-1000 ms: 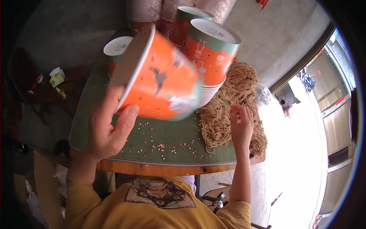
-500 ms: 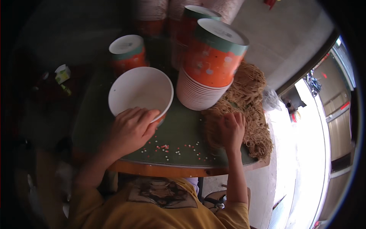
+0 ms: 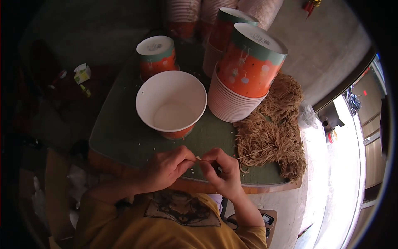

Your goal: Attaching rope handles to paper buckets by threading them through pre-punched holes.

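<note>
Over the table's front edge, my left hand (image 3: pixel 172 168) and my right hand (image 3: pixel 222 170) meet fingertip to fingertip, both closed in a pinch. A thin tan string (image 3: pixel 253 153) runs out of my right fingers to a tangled heap of tan strings (image 3: pixel 265 143). Something small and pale shows between the fingertips, too small to make out. Just beyond my hands stands a white-lined paper bucket (image 3: pixel 172 101), mouth up and orange outside; nothing shows inside except a dark speck on its wall. Small white beads (image 3: pixel 192 169) lie scattered near my fingers, partly hidden by my hands.
A tall stack of orange and green paper buckets (image 3: pixel 251 66) stands upside down right of the open one. Another inverted bucket (image 3: pixel 156 54) sits behind it, and further stacks (image 3: pixel 182 16) rise at the back. The green table (image 3: pixel 120 124) has a curved wooden edge.
My left hand has let go of the bucket's rim and come nearer. My right hand has left the heap and moved left with a string, so the two hands now meet.
</note>
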Available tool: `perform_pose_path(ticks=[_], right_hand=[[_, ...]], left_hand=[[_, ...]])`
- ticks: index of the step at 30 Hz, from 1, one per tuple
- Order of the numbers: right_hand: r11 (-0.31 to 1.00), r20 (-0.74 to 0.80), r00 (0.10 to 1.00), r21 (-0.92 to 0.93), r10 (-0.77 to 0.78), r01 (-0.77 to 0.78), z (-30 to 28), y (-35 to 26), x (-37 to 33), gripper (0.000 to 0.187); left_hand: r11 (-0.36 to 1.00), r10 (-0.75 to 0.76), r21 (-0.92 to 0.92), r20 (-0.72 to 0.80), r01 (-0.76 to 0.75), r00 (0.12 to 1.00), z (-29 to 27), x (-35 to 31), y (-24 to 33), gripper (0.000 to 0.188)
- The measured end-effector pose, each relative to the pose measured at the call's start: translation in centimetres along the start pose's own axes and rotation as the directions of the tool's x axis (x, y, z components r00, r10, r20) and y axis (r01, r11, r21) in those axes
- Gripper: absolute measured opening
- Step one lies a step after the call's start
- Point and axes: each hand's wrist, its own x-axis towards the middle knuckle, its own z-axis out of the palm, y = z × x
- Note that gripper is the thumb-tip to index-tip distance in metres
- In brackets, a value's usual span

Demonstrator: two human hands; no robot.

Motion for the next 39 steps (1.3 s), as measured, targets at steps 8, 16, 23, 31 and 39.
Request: perform_pose_path(ticks=[8, 16, 23, 31, 39], right_hand=[[0.983, -0.016, 0.993, 0.139, 0.12, -0.116, 1.0, 0.6, 0.0, 0.006], [0.98, -0.127, 0.973, 0.064, 0.193, -0.186, 1.5, 1.4, 0.6, 0.004], [0.997, -0.244, 0.968, -0.056, -0.058, 0.045, 1.7, 3.0, 2.0, 0.011], [0.922, -0.206, 0.915, -0.254, -0.346, 0.292, 4.0, 2.5, 4.7, 0.019], [0.918, -0.128, 0.928, -0.243, -0.349, 0.312, 5.2, 1.5, 4.6, 0.018]], left_hand=[[0.987, -0.093, -0.141, -0.066, 0.083, 0.993, -0.6, 0.2, 0.9, 0.033], [0.834, 0.112, 0.551, -0.141, -0.016, 0.984, -3.1, 5.6, 0.5, 0.04], [0.941, -0.267, 0.217, 0.009, 0.259, 0.964, -5.9, 5.8, 0.8, 0.022], [0.879, -0.472, -0.026, 0.097, 0.476, 0.877, -9.0, 4.8, 2.0, 0.021], [0.88, -0.424, -0.185, 0.106, 0.437, 0.899, -8.0, 5.0, 0.1, 0.024]])
